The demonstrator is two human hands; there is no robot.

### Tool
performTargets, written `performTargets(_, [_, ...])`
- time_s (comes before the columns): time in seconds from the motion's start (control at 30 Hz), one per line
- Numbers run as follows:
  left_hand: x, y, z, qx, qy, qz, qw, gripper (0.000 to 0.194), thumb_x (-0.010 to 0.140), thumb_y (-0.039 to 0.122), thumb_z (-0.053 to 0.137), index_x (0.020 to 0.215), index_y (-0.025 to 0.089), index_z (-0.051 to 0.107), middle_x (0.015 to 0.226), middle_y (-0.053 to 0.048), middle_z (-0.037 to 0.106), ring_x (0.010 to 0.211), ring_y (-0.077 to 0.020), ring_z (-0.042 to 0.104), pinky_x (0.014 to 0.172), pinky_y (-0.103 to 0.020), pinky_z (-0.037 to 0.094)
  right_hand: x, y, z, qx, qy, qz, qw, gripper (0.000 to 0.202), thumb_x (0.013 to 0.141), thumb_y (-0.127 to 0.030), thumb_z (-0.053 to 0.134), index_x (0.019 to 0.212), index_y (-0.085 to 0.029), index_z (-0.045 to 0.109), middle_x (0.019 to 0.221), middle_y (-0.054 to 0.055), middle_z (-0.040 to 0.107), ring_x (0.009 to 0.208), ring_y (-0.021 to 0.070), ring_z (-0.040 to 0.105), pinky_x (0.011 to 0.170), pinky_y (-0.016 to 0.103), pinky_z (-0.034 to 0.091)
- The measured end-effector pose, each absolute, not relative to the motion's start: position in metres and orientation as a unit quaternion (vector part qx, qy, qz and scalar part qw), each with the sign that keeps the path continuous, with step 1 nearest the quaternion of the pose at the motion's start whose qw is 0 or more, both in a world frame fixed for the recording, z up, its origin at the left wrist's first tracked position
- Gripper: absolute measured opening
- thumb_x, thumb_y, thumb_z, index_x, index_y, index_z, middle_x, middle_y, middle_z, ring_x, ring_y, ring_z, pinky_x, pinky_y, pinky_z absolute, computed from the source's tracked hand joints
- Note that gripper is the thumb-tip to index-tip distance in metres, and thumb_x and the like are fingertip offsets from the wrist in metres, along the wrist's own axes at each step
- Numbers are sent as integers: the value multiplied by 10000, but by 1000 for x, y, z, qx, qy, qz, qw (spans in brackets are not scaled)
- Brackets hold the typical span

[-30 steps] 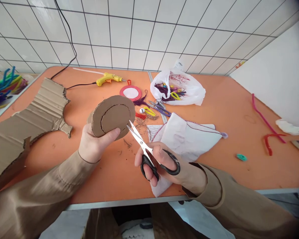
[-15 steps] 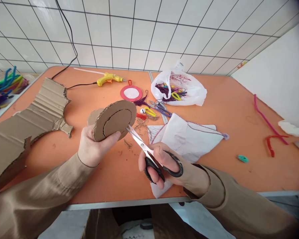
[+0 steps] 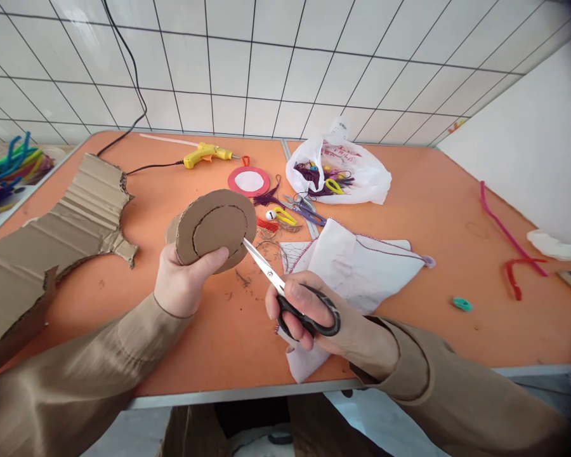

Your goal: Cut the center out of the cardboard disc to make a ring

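Note:
My left hand [image 3: 183,276] grips a round cardboard disc [image 3: 219,225], thumb on its face, fingers hidden behind. An inner circle is cut into the disc along much of its round, and another cardboard piece shows behind its left edge. In my right hand [image 3: 309,308] is a pair of scissors [image 3: 271,273] with black handles, my fingers through the loops. Their blades are nearly closed, and the tips touch the disc at the right side of the inner circle. Beneath my right hand lies a white cloth piece [image 3: 345,257] with purple stitching.
Torn cardboard [image 3: 71,222] covers the left side. Toward the back lie a yellow glue gun [image 3: 207,154], a red-rimmed disc [image 3: 249,182], purple-handled snips [image 3: 307,209] and a white plastic bag [image 3: 361,174] of tassels. Pipe cleaners [image 3: 511,225] and a teal coil [image 3: 462,304] are at right.
The scissor blades have come closer together at the disc. The disc has tilted to face me more and shifted slightly left.

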State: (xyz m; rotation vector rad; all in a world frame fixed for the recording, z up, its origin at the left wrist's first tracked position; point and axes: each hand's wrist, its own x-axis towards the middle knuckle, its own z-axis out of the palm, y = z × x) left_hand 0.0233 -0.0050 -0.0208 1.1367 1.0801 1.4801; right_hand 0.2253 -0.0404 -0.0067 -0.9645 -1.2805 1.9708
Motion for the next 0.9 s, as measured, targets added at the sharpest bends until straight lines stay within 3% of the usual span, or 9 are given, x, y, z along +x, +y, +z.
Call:
performTargets(0.17, [30, -4, -16, 390, 441, 615, 524, 300, 612, 229, 823, 900, 195, 745, 957, -52, 768, 986, -302, 686, 820, -468, 604, 224, -40, -8, -373, -488, 731, 296, 546, 788, -683, 605, 688, -147, 589, 452, -32, 492, 340, 56, 407, 346, 182, 317])
performTargets(0.4, [29, -5, -22, 424, 421, 615, 514, 289, 680, 224, 800, 962, 206, 743, 1034, -48, 755, 1055, -282, 658, 898, -455, 572, 223, -40, -11, -341, -476, 763, 273, 574, 754, -720, 611, 793, -148, 581, 561, -19, 544, 416, 71, 499, 386, 176, 379])
performTargets(0.57, [25, -5, -29, 490, 436, 618, 434, 229, 729, 244, 764, 954, 202, 750, 1014, -45, 758, 1035, -274, 663, 929, -439, 549, 222, -39, -12, -351, -478, 750, 292, 545, 773, -698, 607, 745, -155, 586, 489, -36, 502, 362, 59, 427, 364, 185, 362])
performTargets(0.8, [17, -7, -19, 625, 477, 555, 271, 115, 712, 229, 749, 828, 230, 752, 771, 10, 746, 739, -221, 688, 716, -330, 567, 223, -40, -7, -374, -488, 731, 298, 557, 758, -706, 611, 686, -153, 595, 438, -28, 495, 325, 60, 401, 342, 196, 324])
performTargets(0.9, [14, -6, -16, 636, 481, 545, 258, 176, 693, 225, 759, 868, 244, 751, 792, 11, 741, 763, -234, 689, 740, -343, 564, 226, -39, -6, -367, -498, 728, 295, 544, 770, -694, 611, 689, -155, 596, 435, -30, 498, 326, 63, 404, 346, 203, 313])
